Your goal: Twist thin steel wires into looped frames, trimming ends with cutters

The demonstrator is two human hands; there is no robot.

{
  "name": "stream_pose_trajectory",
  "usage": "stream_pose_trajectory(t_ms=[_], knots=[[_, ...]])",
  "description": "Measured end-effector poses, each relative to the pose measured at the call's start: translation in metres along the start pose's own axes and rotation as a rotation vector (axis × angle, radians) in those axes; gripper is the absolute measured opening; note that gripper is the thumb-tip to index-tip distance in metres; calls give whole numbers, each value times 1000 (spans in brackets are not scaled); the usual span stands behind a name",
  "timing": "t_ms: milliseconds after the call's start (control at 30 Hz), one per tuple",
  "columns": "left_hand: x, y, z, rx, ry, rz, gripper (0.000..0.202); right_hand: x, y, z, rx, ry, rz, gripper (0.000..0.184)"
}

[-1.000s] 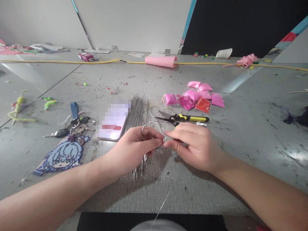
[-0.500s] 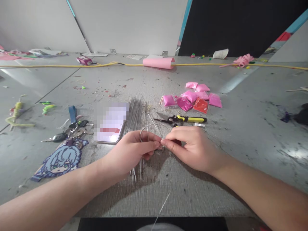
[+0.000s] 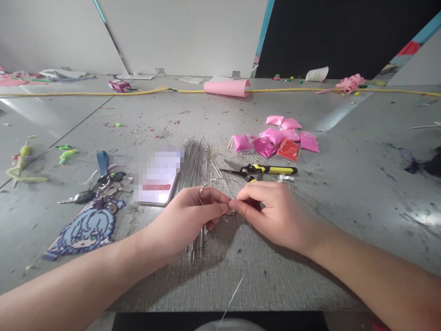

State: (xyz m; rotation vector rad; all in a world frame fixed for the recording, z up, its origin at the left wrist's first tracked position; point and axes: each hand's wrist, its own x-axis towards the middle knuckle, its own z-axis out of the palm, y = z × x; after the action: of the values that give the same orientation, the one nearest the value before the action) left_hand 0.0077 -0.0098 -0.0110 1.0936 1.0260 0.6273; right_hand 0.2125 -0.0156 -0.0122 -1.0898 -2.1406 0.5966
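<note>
Fingers on my left hand and right hand are pinched tight on the ring, their tips meeting at its near side. It's right between my hands, with the wires at eleven o'clock from it and the snips at two. I think this step is joining the ends. Next, I'd say, left holds firm while right twists snugly. I can't see the tiny ends.
</note>
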Motion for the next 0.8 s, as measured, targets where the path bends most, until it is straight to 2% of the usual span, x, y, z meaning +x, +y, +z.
stream_pose_trajectory(t_ms=[267,433,667,800], knots=[[1,4,1,-95,35,-116,10,2,3,-6,51,-142,40,13],[-2,4,1,-119,38,-127,10,2,3,-7,90,-250,33,10],[-3,7,2,-118,-7,-130,13,2,6,-3,123,-235,6,16],[-2,7,1,-32,-36,-55,15,0,4,-2,169,-248,66,19]])
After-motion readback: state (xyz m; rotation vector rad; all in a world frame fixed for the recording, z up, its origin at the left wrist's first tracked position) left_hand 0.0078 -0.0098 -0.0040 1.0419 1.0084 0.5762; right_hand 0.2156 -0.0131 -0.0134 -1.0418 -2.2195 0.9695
